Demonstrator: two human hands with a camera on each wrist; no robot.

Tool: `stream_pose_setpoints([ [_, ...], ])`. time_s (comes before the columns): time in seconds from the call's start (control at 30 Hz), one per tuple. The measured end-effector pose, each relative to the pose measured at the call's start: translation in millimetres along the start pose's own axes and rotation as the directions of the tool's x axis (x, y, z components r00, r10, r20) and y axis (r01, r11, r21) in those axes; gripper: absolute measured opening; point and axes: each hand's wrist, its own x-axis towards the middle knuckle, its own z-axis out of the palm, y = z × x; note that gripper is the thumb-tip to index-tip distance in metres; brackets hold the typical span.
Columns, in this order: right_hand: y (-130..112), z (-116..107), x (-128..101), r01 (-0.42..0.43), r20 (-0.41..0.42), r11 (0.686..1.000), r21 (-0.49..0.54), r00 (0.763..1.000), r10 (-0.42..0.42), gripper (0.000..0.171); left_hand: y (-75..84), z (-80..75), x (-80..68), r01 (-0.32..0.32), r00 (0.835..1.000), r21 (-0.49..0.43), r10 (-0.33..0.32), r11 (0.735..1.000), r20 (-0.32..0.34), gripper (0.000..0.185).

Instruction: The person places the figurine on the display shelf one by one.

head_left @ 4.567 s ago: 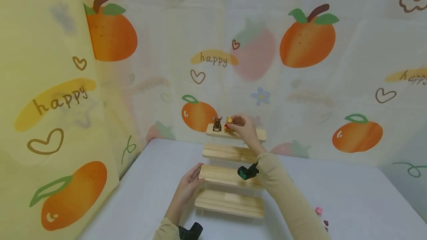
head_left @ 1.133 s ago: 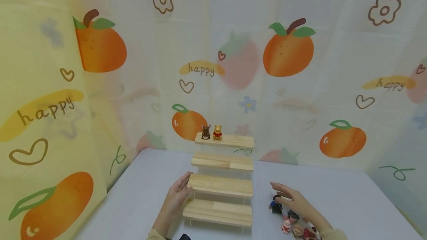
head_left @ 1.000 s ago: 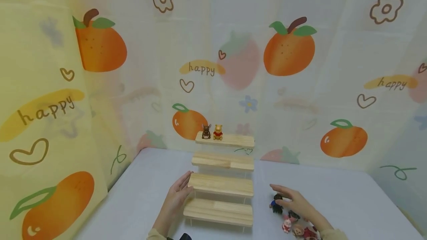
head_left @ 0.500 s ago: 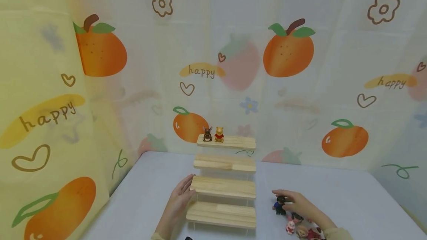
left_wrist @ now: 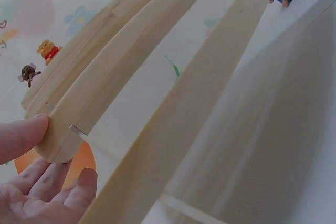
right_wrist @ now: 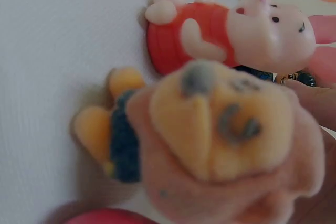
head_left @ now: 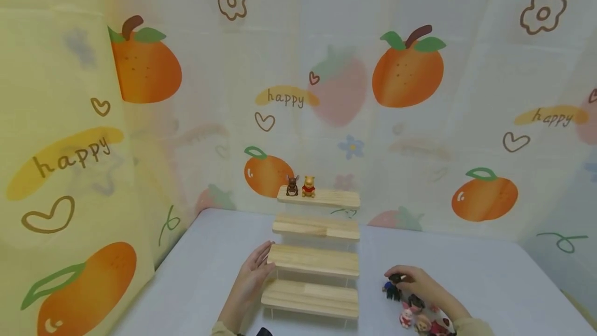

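Observation:
My left hand (head_left: pixel 249 279) holds the left end of a board on a four-step wooden shelf (head_left: pixel 312 259); in the left wrist view its thumb (left_wrist: pixel 26 135) lies on one face, fingers behind. On the right, my right hand (head_left: pixel 422 285) pinches the head of a small dark-haired figurine (head_left: pixel 393 292) in blue and black, low over the table. In the right wrist view other toys hide most of that grip. A brown big-eared figurine (head_left: pixel 292 186) and a Winnie-the-Pooh figurine (head_left: pixel 309 187) sit side by side on the top board's left half.
Under and beside my right hand lie several figurines: a Piglet (right_wrist: pixel 205 35) in red, a fuzzy tan-faced one (right_wrist: pixel 226 129) in dark blue, and a dark-red one (head_left: pixel 438 327). A fruit-printed cloth (head_left: pixel 345 92) hangs behind the white table (head_left: pixel 475 268).
Earlier my right hand was at the Pooh figurine on the top board; it came down to the figurines at right, and its fingers have closed in on the dark-haired one. My left hand stays.

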Motion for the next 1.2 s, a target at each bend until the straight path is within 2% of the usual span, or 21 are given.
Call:
stream_pose_setpoints([
  [0.17,0.0,1.1,-1.5,-0.006,-0.023,1.0,-0.005,1.0,0.006,0.023,1.7,0.8,0.9,0.007,1.0,-0.004,-0.007,1.0,-0.008,0.062],
  [0.43,3.8,4.6,-1.4,-0.066,-0.065,0.998,0.014,0.996,0.067,0.025,3.6,-2.9,1.0,0.021,1.0,0.013,-0.021,1.0,0.002,0.064],
  [0.63,7.5,-2.3,-3.8,0.037,-0.143,0.997,0.074,0.989,-0.026,0.025,1.2,-4.4,0.8,0.018,1.0,0.011,-0.018,1.0,0.023,0.064],
  [0.77,5.8,-7.4,-2.1,0.093,-0.215,0.995,0.031,0.973,-0.085,0.021,-0.4,-5.2,1.4,0.014,0.999,0.003,-0.014,1.0,0.037,0.064],
  [1.0,-7.9,-9.6,3.1,0.093,-0.31,0.996,-0.001,0.947,-0.089,0.022,-0.9,-6.7,0.0,0.016,1.0,0.014,-0.017,1.0,0.023,0.064],
  [1.2,-19.8,-8.6,7.5,0.086,-0.457,0.993,-0.082,0.882,-0.114,0.024,-3.7,-5.8,1.1,0.016,1.0,0.035,-0.017,0.999,0.012,0.064],
])
